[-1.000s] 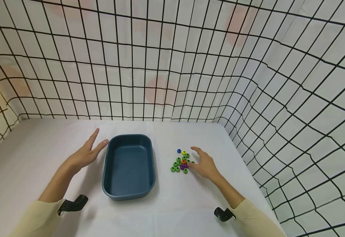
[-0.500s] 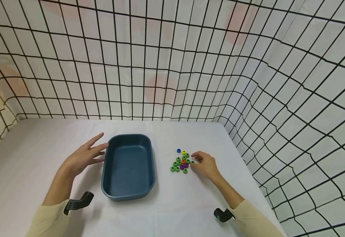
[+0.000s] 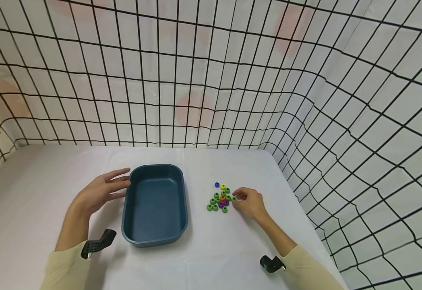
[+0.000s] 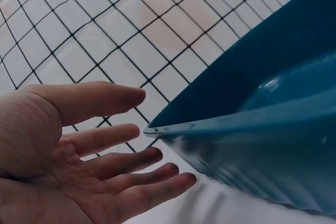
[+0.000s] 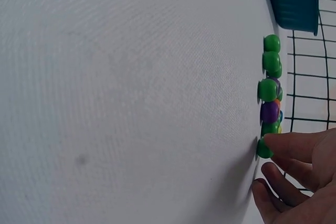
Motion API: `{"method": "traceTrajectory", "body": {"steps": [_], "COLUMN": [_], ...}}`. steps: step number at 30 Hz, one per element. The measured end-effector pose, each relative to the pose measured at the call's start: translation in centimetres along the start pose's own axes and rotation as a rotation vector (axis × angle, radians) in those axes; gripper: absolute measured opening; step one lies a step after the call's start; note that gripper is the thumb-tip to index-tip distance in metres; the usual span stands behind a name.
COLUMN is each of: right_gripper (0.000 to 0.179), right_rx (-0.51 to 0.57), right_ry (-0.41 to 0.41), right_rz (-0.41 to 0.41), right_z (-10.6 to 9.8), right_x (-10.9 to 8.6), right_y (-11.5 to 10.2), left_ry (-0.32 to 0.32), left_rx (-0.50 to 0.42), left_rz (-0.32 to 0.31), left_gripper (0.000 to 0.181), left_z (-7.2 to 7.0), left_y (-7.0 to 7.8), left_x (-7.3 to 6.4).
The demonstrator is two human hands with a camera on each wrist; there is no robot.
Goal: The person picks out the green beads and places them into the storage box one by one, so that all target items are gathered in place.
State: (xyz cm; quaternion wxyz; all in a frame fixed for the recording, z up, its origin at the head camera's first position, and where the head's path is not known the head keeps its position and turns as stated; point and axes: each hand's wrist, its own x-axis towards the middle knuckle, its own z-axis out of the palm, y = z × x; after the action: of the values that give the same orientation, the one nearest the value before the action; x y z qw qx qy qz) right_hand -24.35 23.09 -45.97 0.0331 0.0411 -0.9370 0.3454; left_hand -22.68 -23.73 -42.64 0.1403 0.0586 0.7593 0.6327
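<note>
My right hand (image 3: 251, 203) is at the right end of a cluster of round beads. Its thumb and curled index finger close about a green bead (image 5: 264, 149), which rests low at the table surface. In the cluster lie several more green beads (image 3: 209, 208), purple beads (image 3: 221, 205), an orange bead (image 3: 222, 198), a yellow bead (image 3: 223, 187) and a blue bead (image 3: 217, 185); the holes show from above. My left hand (image 3: 100, 189) is spread beside a deep blue rectangular tray (image 3: 154, 213), fingertips right at its left rim. In the left wrist view, nothing lies in the palm.
A white cloth (image 3: 211, 257) covers the table. Black wire grid (image 3: 193, 117) stands along the back and right, with white sheeting behind it. Both forearms wear pale sleeves (image 3: 305, 268) with a black camera mount (image 3: 272, 264) at each wrist.
My left hand has lowered from a raised, spread pose to the tray's left rim. The right hand has drawn its fingers in from wide spread, around the green bead at the cluster's right end.
</note>
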Motion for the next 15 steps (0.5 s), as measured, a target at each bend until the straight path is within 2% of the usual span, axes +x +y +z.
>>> {"method": "traceTrajectory", "body": {"steps": [6, 15], "right_gripper": [0.02, 0.019], "right_rx": [0.007, 0.017], "right_ry": [0.01, 0.014], "right_rz": [0.003, 0.008], "right_z": [0.17, 0.11], "right_x": [0.11, -0.01], "right_y": [-0.02, -0.26], "left_ry": [0.016, 0.01], "left_rx": [0.022, -0.023], "left_rz": [-0.025, -0.017], "left_gripper": [0.074, 0.075], "left_z": [0.34, 0.56], "left_y": [-0.11, -0.69], "left_x": [0.17, 0.37]}}
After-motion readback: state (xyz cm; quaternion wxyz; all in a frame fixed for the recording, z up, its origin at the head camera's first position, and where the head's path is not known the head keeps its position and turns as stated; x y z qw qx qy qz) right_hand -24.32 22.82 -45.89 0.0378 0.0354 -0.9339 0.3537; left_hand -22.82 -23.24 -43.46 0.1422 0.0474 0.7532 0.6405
